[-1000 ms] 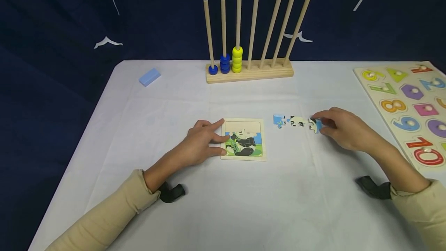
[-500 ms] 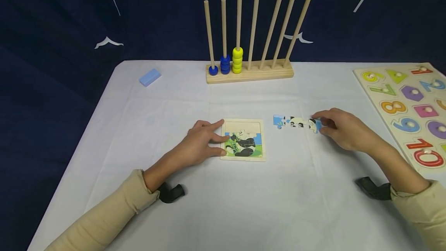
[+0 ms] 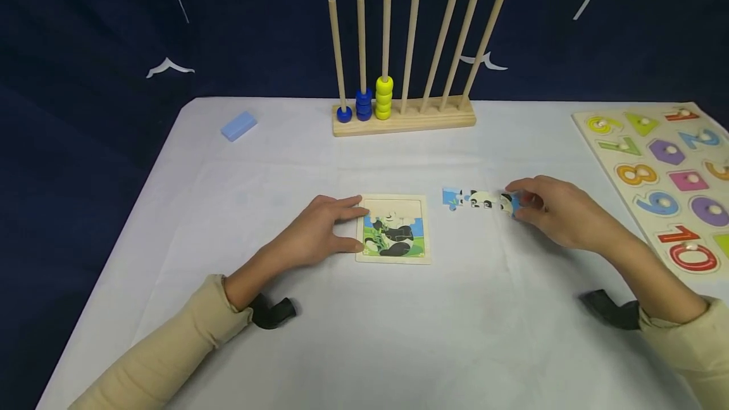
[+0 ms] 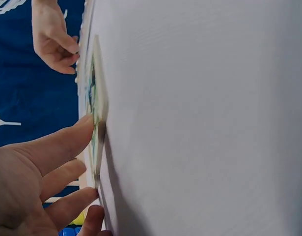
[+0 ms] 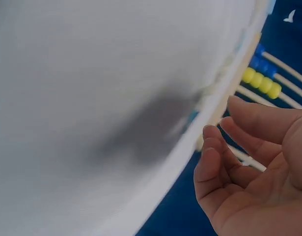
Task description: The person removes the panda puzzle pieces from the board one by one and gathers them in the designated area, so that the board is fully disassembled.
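Observation:
A square wooden panda jigsaw puzzle (image 3: 394, 233) lies on the table, with bare wood along its upper part. My left hand (image 3: 319, 229) rests at its left side, fingers spread; the thumb touches the board's edge in the left wrist view. To the right, three loose puzzle pieces lie in a row: a blue piece (image 3: 452, 197), a panda-face piece (image 3: 481, 199) and a black, white and blue piece (image 3: 506, 204). My right hand (image 3: 564, 212) hovers at the last piece, its fingers bent. In the right wrist view, nothing shows between thumb and fingers.
A wooden peg abacus (image 3: 404, 121) with blue and yellow beads stands at the back. A blue block (image 3: 238, 126) lies at the back left. At the right lies a number and shape board (image 3: 643, 192). Dark straps (image 3: 610, 309) show at both wrists.
On my left hand, a finger has drawn up from the puzzle's picture toward the upper left corner. My right hand has shifted slightly by the rightmost piece. The view has moved a little.

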Demonstrator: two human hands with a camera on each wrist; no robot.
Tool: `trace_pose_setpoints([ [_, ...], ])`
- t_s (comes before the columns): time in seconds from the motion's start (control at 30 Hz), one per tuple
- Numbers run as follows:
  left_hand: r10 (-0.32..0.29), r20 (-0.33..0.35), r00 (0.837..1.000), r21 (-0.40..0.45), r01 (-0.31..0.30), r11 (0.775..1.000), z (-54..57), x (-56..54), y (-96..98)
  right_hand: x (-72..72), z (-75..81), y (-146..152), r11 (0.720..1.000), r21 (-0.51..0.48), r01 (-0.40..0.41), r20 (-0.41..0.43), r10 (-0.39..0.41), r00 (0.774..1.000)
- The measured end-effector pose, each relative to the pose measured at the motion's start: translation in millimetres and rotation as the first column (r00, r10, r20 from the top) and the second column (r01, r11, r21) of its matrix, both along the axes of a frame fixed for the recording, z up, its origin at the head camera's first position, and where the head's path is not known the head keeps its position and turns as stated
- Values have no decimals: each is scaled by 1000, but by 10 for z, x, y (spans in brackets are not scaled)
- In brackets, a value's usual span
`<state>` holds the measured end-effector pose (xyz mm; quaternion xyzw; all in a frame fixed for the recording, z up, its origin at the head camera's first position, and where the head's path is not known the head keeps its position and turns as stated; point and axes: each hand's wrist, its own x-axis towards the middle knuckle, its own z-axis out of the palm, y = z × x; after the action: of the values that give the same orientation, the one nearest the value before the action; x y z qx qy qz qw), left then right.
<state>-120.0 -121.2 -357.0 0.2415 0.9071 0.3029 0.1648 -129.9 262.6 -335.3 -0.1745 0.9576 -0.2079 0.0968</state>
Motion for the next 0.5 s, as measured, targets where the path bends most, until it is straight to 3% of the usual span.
trace_pose_setpoints([
  [0.2, -7, 5, 1000, -30, 7, 1000, -8, -33, 12, 69, 138, -304, 997, -48, -65, -58, 62, 996],
  [0.5, 22, 25, 999, -86, -20, 996, -15, -29, 42, 178, 185, -855, 977, -163, -134, -88, 121, 989],
])
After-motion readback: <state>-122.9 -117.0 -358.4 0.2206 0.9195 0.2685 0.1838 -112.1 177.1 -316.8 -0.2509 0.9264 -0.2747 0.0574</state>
